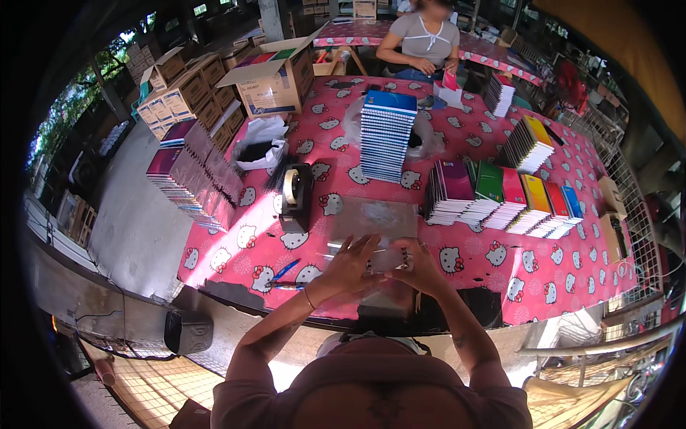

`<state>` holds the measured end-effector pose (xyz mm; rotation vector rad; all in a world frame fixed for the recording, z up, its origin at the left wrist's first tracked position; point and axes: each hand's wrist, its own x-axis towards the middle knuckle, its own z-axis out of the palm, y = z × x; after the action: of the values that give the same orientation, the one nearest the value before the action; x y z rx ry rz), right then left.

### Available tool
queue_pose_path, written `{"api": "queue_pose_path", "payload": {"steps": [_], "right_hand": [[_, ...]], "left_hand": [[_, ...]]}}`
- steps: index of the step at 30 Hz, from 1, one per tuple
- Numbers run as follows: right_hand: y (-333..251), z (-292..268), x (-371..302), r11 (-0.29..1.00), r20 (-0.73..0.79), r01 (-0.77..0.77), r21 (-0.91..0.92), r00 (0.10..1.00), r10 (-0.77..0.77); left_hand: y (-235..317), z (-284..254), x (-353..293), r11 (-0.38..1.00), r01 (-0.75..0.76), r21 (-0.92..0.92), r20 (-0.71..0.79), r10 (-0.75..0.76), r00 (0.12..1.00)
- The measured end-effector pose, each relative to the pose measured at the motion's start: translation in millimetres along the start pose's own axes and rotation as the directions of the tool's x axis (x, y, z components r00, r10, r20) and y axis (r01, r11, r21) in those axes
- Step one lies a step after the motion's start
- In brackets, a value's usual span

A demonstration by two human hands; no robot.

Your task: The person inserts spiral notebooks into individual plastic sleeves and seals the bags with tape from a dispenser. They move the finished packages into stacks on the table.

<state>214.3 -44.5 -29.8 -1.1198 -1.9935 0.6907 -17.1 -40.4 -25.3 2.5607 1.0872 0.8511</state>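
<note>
Low over the near edge of the table, both my hands are at a pale item in clear plastic; dark marks like binding rings show at its right end, but its kind is not certain. My left hand lies over its left side with the fingers stretched out. Curled around the right end are the fingers of my right hand. Just beyond my hands lies a brown board with crumpled clear plastic on it. A black tape dispenser stands to the left, near blue pens.
A tall stack of blue spiral notebooks rises beyond the board. Notebook stacks in several colours stand right; plastic-wrapped stacks stand left. An open carton and white bag are far left. A co-worker sits across the table.
</note>
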Motion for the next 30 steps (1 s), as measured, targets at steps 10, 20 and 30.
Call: {"api": "queue_pose_path", "payload": {"steps": [10, 20, 30], "right_hand": [[4, -1, 4, 0.974, 0.107, 0.161, -0.159, 0.984, -0.145], [-3, 0, 20, 0.998, -0.002, -0.025, -0.049, 1.000, 0.025], [49, 12, 11, 0.879, 0.054, -0.290, 0.377, 0.955, 0.292]], "left_hand": [[19, -16, 14, 0.984, 0.034, -0.176, 0.044, -0.027, 0.999], [9, 27, 22, 0.964, 0.256, 0.073, -0.081, -0.250, 0.965], [-122, -5, 1, 0.786, 0.600, -0.150, -0.578, -0.562, 0.591]]}}
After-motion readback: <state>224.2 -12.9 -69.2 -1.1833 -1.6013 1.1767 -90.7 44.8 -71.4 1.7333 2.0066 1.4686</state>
